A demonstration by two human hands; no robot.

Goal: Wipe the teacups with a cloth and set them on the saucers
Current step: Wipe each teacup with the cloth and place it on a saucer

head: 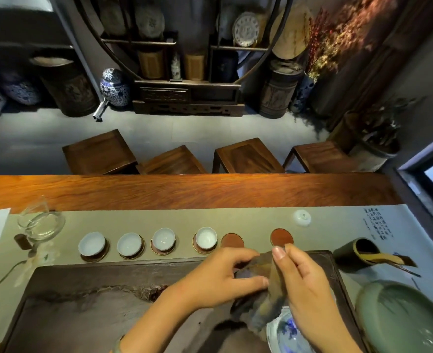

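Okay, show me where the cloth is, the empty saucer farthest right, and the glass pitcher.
cloth (pixel 254 301): head view, on the bunched fabric between the hands.
empty saucer farthest right (pixel 281 237): head view, on its bare centre.
glass pitcher (pixel 41 223): head view, on its rim.

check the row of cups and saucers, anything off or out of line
Nothing spilled or broken. Four teacups sit upright on saucers; the third and fourth sit slightly off-centre. Two saucers are bare. A small white lid-like piece lies apart, behind the row.
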